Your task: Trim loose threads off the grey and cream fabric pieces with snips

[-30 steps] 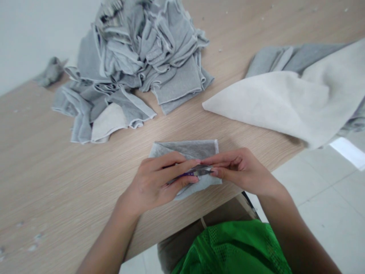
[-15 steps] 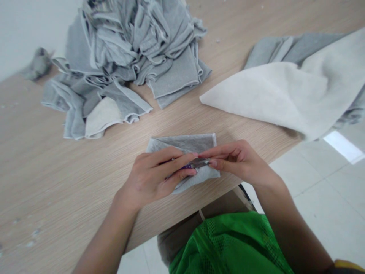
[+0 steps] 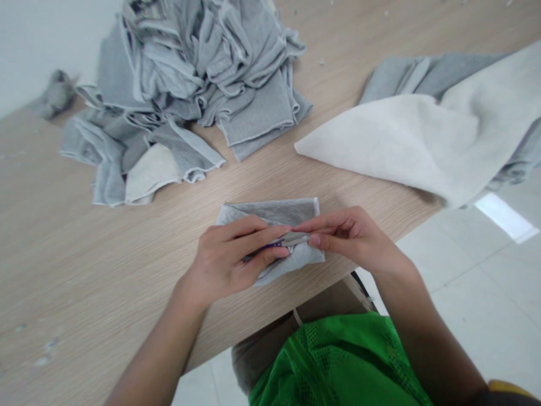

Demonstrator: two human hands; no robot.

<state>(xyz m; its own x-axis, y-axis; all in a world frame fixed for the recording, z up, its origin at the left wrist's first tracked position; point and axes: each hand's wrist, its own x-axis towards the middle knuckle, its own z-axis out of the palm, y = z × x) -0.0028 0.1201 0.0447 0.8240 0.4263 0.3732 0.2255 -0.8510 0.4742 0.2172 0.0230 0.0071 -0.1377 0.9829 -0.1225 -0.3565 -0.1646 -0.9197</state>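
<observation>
A small folded grey cloth (image 3: 291,210) with a white edge lies flat near the table's front edge. Over it, my left hand (image 3: 236,256) is closed around thread snips (image 3: 291,239) with a purple handle and pale metal blades pointing right. My right hand (image 3: 357,239) meets it from the other side, thumb and forefinger pinched at the blade tips. Whatever lies between those right fingertips is too small to make out. Both hands hide the middle of the cloth.
A heap of crumpled grey cloths (image 3: 249,67) lies at the back left, with a small grey bundle (image 3: 57,95) farther left. At the right, a large off-white cloth (image 3: 406,135) covers more grey cloth and hangs past the table edge. White lint (image 3: 44,360) dots the wooden table (image 3: 105,270).
The view has shifted slightly, so everything sits a bit higher and further left. Both hands keep nearly the same pose over the cloth; the blades show lighter now.
</observation>
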